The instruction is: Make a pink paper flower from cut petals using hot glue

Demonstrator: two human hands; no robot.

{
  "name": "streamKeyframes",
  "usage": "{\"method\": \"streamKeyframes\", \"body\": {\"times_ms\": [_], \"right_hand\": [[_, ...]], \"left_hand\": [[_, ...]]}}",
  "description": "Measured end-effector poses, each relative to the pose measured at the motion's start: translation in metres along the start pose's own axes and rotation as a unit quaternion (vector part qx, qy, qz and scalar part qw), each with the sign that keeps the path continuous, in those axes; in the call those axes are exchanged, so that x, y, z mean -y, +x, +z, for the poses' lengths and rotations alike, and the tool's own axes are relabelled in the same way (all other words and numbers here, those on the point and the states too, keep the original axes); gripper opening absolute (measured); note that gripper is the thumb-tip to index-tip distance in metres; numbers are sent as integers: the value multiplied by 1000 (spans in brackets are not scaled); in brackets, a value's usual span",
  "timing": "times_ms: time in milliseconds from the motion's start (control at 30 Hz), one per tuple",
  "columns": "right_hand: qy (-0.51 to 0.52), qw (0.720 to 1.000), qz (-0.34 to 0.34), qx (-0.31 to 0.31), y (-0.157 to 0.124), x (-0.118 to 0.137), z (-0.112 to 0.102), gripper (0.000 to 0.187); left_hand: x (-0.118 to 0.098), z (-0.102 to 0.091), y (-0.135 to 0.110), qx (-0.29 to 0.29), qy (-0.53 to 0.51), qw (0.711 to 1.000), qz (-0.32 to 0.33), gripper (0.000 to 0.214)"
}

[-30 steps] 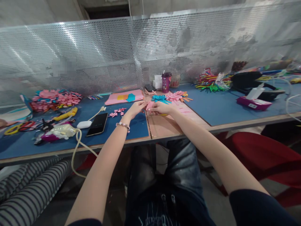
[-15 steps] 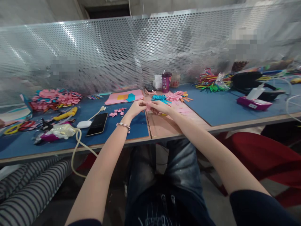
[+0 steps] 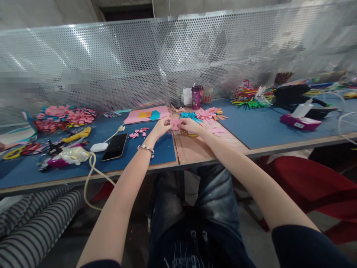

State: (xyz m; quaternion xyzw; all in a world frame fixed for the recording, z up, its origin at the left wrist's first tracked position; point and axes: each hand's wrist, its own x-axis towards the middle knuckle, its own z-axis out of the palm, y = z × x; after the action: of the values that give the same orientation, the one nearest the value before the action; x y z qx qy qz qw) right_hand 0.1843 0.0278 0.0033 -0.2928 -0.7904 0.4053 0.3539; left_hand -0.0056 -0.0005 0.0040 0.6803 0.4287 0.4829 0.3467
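A small piece of pink paper point(image 3: 175, 124) is stretched between my two hands, above the seam of the table. My left hand point(image 3: 162, 127) is closed on its left edge. On the right edge, my right hand point(image 3: 191, 127) grips it too, with a bit of yellow, likely a scissors handle point(image 3: 192, 135), showing under the fingers. Several small pink paper cut-outs point(image 3: 138, 132) lie left of my left hand. Past my hands are blue fringed paper strips point(image 3: 191, 117) and pink ones point(image 3: 209, 113). Flat pink strips point(image 3: 217, 130) lie beside my right hand.
Pink paper sheets point(image 3: 134, 116) lie behind my left hand. A phone point(image 3: 115, 147), a white charger point(image 3: 99, 147), a yellow glue gun point(image 3: 77, 134) and a large pink paper pile point(image 3: 65, 117) are leftward. A purple cup point(image 3: 197, 97) stands against the perforated metal screen point(image 3: 125, 63).
The pink paper between my hands has been opened out flatter and shows more of its face. My hands have hardly shifted.
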Motion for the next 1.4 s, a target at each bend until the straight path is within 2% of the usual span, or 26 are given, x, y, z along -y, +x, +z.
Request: {"method": "streamKeyframes", "body": {"times_ms": [200,267,467,567,667,800,1000,1200,1400], "right_hand": [[39,997,-37,-61,0,2,1,36],[47,996,-48,-63,-1,5,-1,35],[29,998,-48,-14,-3,6,-1,41],[25,998,-50,-27,-3,7,-1,37],[23,997,-49,-49,-1,9,-2,32],[20,996,-40,-80,-1,8,-5,32],[30,994,-36,-97,2,4,-4,32],[60,990,-32,-120,5,1,-2,30],[87,989,-12,-118,2,6,0,37]], "left_hand": [[-1,-3,0,-36,-64,997,-30,13],[-1,-4,1,-44,-86,995,-38,13],[-1,-4,2,-39,-132,989,-50,11],[-4,-4,1,-18,-148,987,-62,12],[-8,-3,-1,24,-164,984,-67,24],[-8,-2,-3,57,-133,989,-37,37],[2,-3,0,-5,-66,998,14,32],[1,-3,2,-10,-35,999,38,32],[0,-2,2,-20,-6,999,48,32]]}}
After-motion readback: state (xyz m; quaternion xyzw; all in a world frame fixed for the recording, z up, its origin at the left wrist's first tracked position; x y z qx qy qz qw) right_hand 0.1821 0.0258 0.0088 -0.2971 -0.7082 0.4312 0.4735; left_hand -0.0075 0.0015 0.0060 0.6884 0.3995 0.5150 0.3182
